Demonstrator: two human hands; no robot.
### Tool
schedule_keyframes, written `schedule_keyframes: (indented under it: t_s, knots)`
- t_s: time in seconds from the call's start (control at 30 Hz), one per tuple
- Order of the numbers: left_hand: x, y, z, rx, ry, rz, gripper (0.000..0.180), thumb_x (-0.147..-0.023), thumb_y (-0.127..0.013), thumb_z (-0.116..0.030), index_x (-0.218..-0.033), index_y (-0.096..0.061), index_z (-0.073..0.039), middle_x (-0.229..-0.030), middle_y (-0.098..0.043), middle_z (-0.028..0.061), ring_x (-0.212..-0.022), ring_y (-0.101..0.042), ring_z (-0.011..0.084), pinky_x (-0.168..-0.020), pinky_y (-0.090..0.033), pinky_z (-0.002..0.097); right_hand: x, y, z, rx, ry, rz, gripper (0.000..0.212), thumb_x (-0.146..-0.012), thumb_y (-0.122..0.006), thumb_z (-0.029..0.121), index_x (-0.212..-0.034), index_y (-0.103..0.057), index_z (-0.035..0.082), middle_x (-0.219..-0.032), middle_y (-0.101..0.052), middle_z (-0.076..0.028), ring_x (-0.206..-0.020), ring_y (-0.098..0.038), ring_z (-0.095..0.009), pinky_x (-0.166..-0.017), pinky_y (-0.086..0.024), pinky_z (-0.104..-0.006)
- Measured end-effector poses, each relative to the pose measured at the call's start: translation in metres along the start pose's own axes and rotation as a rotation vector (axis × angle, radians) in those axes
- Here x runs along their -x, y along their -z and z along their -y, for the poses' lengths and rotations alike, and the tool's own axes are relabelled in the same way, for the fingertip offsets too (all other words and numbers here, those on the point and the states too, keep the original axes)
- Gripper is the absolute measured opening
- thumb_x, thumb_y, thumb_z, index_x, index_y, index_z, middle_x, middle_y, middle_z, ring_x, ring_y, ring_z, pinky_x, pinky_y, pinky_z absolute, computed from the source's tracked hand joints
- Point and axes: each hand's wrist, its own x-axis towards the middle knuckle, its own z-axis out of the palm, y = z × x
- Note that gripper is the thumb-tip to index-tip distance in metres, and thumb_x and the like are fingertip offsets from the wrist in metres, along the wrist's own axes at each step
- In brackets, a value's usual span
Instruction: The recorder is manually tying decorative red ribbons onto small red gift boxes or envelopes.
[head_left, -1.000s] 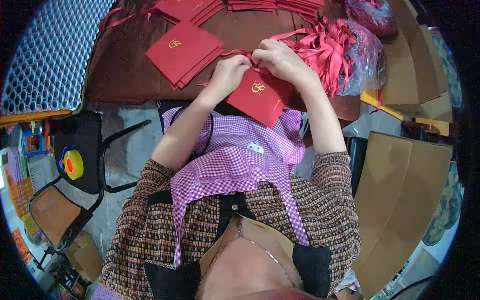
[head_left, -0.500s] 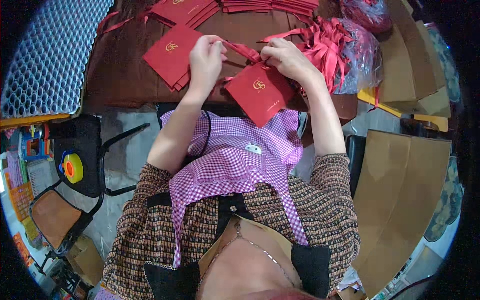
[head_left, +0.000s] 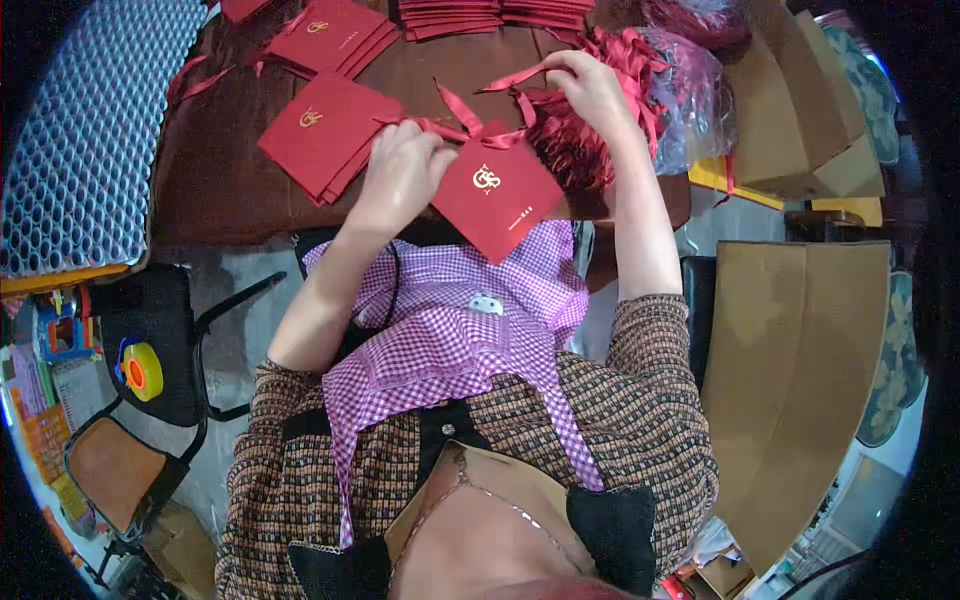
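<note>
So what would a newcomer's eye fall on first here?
Likely the red card with its gold emblem, beside the left hand, its lower corner past the edge of the brown table. Next come the heaped red ribbons by the right hand and the purple checked apron.

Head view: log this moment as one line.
left hand: near ribboned red card, grip unclear; right hand: fingertips at loose ribbon; ribbon heap: beside right hand; stacked red cards: beside left hand
</note>
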Motion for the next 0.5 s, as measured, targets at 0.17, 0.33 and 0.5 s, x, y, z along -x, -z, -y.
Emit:
schedule_keyframes:
  t_s: [0.17, 0.33, 0.5]
  knots:
    - [0.010, -0.017, 0.001, 0.005, 0.049, 0.129, 0.025, -0.074, -0.070, -0.024, -0.080, -0.064, 0.000, -0.082, -0.060, 0.0159, -0.083, -0.056, 0.0332, -0.074, -0.045, 0.0414, -0.003, -0.004, -0.002, 0.287, -0.120, 0.143, 0.031, -0.081, -0.060, 0.038, -0.093, -0.068, 0.010, -0.086, -0.065, -0.015, -0.085, -0.062, -0.034, -0.075, -0.048, -0.0411]
    - [0.006, -0.027, 0.007, 0.127, 0.144, 0.160, 0.025, -0.072, -0.071, -0.022, -0.078, -0.064, 0.001, -0.081, -0.060, 0.0165, -0.081, -0.058, 0.0309, -0.072, -0.046, 0.0392, -0.004, -0.043, 0.006, 0.558, -0.087, 0.296, 0.042, -0.076, -0.065, 0.043, -0.079, -0.068, 0.001, -0.082, -0.066, -0.017, -0.086, -0.063, -0.031, -0.079, -0.037, -0.0450]
    - [0.007, -0.032, 0.012, 0.254, 0.155, 0.101, 0.022, -0.070, -0.072, -0.018, -0.077, -0.064, 0.002, -0.077, -0.059, 0.0146, -0.076, -0.059, 0.0274, -0.067, -0.047, 0.0366, -0.008, -0.045, -0.015, 0.401, -0.060, 0.132, 0.022, -0.083, -0.055, 0.025, -0.092, -0.068, 0.011, -0.090, -0.067, -0.015, -0.088, -0.063, -0.029, -0.080, -0.040, -0.0440]
